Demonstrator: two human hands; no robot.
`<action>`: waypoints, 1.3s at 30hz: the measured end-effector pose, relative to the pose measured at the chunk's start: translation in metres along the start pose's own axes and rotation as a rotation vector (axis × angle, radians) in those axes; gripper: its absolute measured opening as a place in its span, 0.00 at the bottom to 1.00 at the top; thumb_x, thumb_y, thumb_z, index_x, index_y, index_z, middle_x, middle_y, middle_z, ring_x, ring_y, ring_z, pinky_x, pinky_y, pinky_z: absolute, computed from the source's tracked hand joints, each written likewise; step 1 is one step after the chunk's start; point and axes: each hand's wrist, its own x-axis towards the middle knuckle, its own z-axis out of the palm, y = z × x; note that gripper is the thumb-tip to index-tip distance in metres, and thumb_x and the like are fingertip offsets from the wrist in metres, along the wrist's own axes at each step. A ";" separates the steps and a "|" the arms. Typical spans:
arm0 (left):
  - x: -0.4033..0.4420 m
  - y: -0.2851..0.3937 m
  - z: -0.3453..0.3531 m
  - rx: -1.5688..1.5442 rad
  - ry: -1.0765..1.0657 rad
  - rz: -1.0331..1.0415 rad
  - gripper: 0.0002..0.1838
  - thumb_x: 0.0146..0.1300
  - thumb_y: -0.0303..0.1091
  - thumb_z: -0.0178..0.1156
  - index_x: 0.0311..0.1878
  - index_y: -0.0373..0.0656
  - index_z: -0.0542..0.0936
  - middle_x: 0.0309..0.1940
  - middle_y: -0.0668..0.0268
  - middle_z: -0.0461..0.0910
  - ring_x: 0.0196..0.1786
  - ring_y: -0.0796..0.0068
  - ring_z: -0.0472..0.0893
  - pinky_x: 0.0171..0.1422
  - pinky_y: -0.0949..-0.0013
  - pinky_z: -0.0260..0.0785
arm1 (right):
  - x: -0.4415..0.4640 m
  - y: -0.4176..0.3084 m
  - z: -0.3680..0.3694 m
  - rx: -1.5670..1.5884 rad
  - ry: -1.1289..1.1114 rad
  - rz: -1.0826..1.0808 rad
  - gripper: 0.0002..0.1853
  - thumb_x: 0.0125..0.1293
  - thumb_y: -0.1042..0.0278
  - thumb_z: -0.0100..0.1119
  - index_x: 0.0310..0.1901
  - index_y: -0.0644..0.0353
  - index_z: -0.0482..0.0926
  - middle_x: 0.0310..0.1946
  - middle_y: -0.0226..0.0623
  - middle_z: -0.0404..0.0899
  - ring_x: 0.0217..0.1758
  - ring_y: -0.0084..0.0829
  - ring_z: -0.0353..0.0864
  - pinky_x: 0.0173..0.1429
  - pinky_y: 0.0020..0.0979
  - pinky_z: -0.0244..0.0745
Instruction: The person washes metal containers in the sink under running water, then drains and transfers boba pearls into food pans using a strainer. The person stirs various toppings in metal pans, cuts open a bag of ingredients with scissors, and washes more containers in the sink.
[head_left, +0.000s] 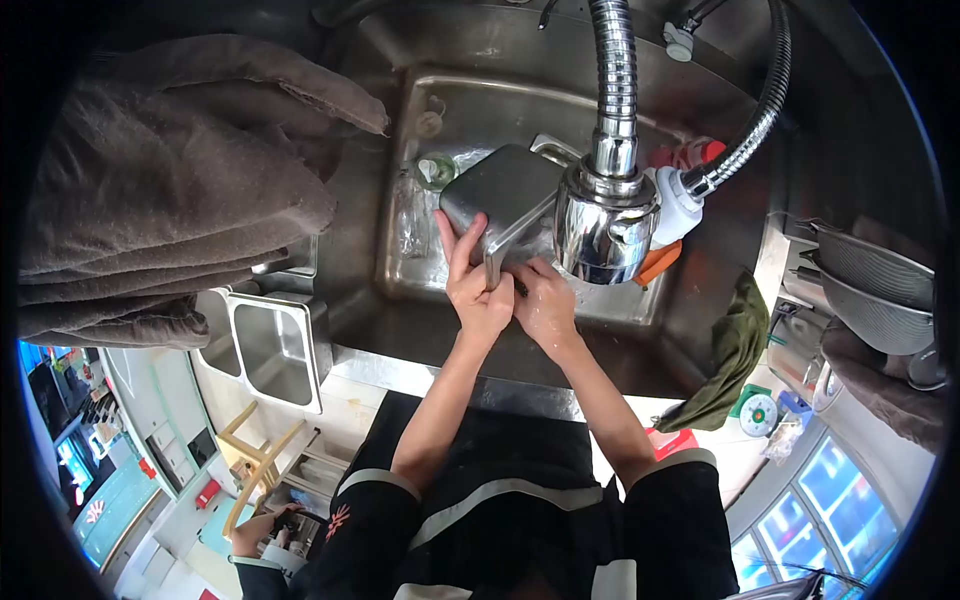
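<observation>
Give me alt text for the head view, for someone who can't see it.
The left hand grips a tilted metal pan over a sink, the right hand at the pan's near rim. A faucet hangs to the right, brown cloth is heaped at left, and a green cloth drapes at the sink's right.

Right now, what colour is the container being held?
The container is plain silvery grey, best seen in the head view.

1 held pan (508,185), 1 green cloth (732,345)
</observation>
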 end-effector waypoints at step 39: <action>-0.060 -0.209 -0.004 0.520 -0.492 -0.413 0.22 0.35 0.23 0.58 0.35 0.47 0.61 0.63 0.58 0.44 0.63 0.39 0.38 0.61 0.43 0.41 | 0.050 0.166 0.235 -0.548 -0.566 -0.046 0.12 0.51 0.62 0.47 0.38 0.52 0.76 0.37 0.42 0.70 0.36 0.38 0.76 0.37 0.37 0.72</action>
